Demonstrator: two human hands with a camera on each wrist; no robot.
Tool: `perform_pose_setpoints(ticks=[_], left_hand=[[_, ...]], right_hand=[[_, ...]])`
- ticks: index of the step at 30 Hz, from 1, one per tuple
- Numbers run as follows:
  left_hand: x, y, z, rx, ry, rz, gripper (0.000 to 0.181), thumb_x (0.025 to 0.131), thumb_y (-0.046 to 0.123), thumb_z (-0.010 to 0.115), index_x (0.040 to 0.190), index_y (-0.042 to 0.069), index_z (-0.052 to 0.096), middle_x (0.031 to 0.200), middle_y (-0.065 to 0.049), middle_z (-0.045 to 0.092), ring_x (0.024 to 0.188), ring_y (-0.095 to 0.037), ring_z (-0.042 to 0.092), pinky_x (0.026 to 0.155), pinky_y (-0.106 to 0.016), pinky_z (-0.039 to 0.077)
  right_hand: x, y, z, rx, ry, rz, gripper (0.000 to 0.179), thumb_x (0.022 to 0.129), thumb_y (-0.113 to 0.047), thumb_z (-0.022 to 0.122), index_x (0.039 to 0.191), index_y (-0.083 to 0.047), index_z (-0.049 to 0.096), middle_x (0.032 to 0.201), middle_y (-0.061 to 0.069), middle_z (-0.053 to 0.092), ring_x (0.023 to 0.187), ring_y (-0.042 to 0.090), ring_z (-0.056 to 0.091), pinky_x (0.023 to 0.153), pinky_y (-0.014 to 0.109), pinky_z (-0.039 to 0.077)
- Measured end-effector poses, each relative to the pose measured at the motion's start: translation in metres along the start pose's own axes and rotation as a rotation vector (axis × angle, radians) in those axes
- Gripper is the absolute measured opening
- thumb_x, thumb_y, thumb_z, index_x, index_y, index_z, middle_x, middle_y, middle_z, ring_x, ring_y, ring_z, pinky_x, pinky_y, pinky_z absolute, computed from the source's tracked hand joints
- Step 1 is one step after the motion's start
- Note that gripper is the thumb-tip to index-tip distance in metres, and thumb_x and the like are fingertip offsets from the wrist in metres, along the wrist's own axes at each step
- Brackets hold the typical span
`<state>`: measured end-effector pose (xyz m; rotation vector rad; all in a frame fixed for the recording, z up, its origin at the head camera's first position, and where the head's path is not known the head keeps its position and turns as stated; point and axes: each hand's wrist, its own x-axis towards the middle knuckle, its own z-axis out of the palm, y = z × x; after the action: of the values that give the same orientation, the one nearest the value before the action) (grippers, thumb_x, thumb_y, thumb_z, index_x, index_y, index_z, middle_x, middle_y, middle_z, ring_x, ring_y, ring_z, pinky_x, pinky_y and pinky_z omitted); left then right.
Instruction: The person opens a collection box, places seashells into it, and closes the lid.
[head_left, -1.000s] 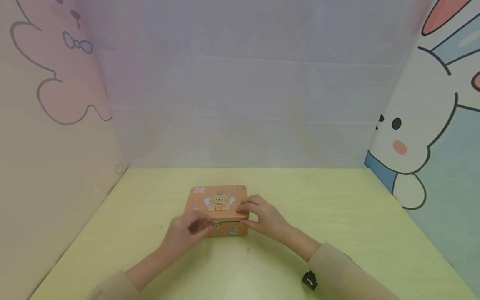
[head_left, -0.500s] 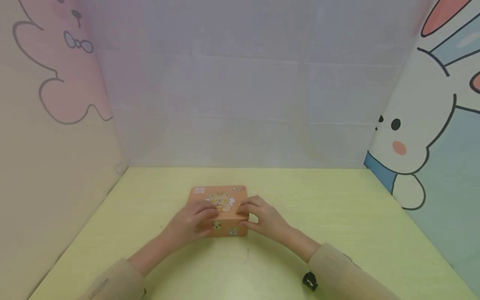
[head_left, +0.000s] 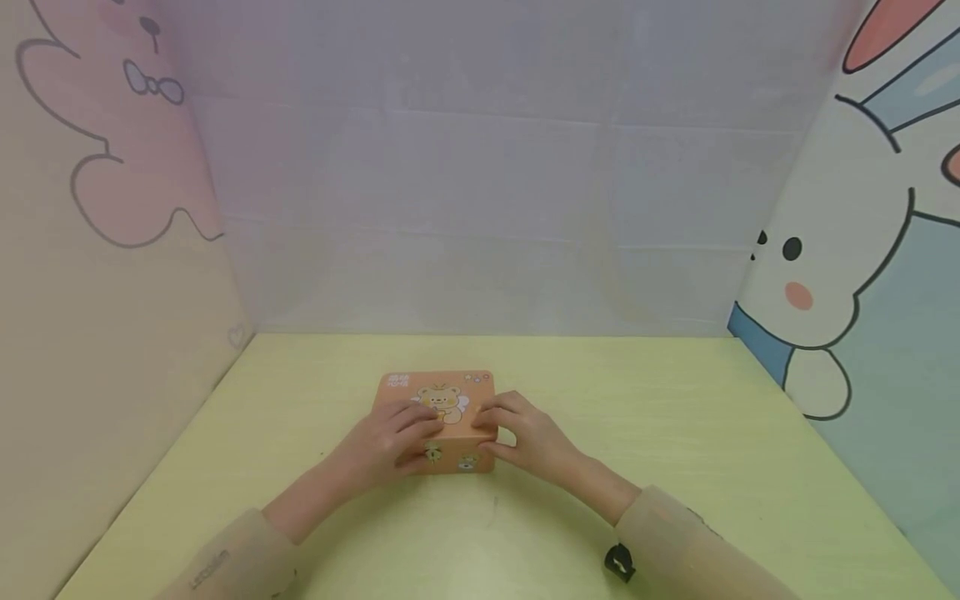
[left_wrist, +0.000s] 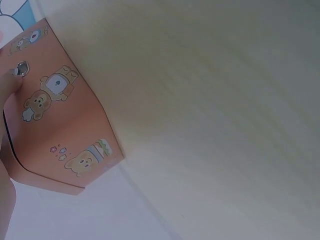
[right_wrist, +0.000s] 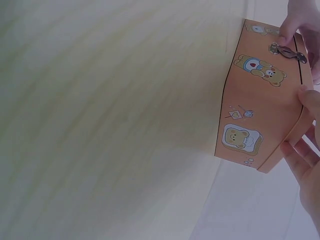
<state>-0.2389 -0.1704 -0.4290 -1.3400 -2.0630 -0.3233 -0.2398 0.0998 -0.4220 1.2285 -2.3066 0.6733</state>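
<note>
An orange tin box [head_left: 405,390] with bear drawings stands on the pale yellow table, its lid down. My left hand [head_left: 373,446] lies over the front left of it, fingers on the lid and thumb on the front face. That thumb touches the metal clasp [right_wrist: 287,51], which lies across the lid seam in the right wrist view. My right hand [head_left: 536,437] grips the box's front right corner, fingertips on the lid and thumb below its edge. In the left wrist view the box's front [left_wrist: 60,125] shows, with much of the left hand out of frame.
The yellow table [head_left: 675,433] runs back to a plain pale wall [head_left: 480,208]. A rabbit drawing [head_left: 825,258] covers the right wall, a pink bear drawing [head_left: 127,192] the left. A small black object [head_left: 620,562] is at the right sleeve's cuff.
My left hand has shifted from the clasp at the front up and right, its fingers now spread over the lid. The lid's front gap has closed. My right hand stays put.
</note>
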Motion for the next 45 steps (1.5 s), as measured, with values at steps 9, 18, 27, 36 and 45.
perform_pose_setpoints(ticks=[9, 18, 27, 36, 45], left_hand=[[-0.0012, -0.0072, 0.0009, 0.003, 0.047, 0.079, 0.045, 0.064, 0.025, 0.086, 0.102, 0.007, 0.07, 0.104, -0.007, 0.07, 0.097, -0.022, 0.064, 0.089, -0.033, 0.053], [0.0013, -0.0084, -0.0006, 0.008, 0.035, 0.126, 0.047, 0.065, 0.027, 0.085, 0.104, 0.007, 0.07, 0.107, -0.007, 0.069, 0.1, -0.023, 0.064, 0.09, -0.035, 0.052], [0.0021, -0.008, -0.0032, 0.005, 0.039, 0.119, 0.054, 0.064, 0.021, 0.086, 0.111, 0.004, 0.067, 0.112, -0.009, 0.067, 0.103, -0.024, 0.063, 0.09, -0.036, 0.052], [0.0036, -0.0082, 0.0012, 0.108, 0.085, 0.125, 0.058, 0.063, 0.031, 0.087, 0.112, 0.007, 0.067, 0.11, -0.006, 0.068, 0.099, -0.022, 0.063, 0.084, -0.037, 0.052], [0.0053, -0.0057, 0.0057, 0.175, 0.157, 0.137, 0.062, 0.06, 0.035, 0.088, 0.111, 0.007, 0.067, 0.107, -0.006, 0.069, 0.094, -0.023, 0.064, 0.079, -0.037, 0.051]], right_hand=[[-0.0005, 0.0002, 0.0007, -0.005, 0.015, -0.019, 0.027, 0.076, -0.021, 0.08, 0.099, -0.014, 0.067, 0.107, 0.0, 0.061, 0.103, 0.013, 0.055, 0.086, 0.021, 0.052], [0.0002, 0.0024, 0.0045, -0.035, 0.039, -0.065, 0.025, 0.076, -0.02, 0.08, 0.097, -0.014, 0.068, 0.104, -0.001, 0.062, 0.1, 0.012, 0.056, 0.082, 0.017, 0.051], [0.0058, 0.0014, -0.0001, -0.053, 0.068, -0.094, 0.021, 0.078, -0.015, 0.078, 0.097, -0.013, 0.068, 0.101, -0.002, 0.065, 0.096, 0.011, 0.058, 0.084, 0.015, 0.051], [0.0074, 0.0016, -0.0029, -0.064, 0.074, -0.095, 0.02, 0.079, -0.016, 0.077, 0.097, -0.012, 0.068, 0.101, -0.001, 0.065, 0.096, 0.012, 0.059, 0.082, 0.019, 0.052], [0.0091, 0.0048, -0.0019, -0.07, 0.127, -0.135, 0.02, 0.08, -0.018, 0.076, 0.097, -0.012, 0.067, 0.099, -0.001, 0.065, 0.094, 0.012, 0.059, 0.079, 0.019, 0.053]])
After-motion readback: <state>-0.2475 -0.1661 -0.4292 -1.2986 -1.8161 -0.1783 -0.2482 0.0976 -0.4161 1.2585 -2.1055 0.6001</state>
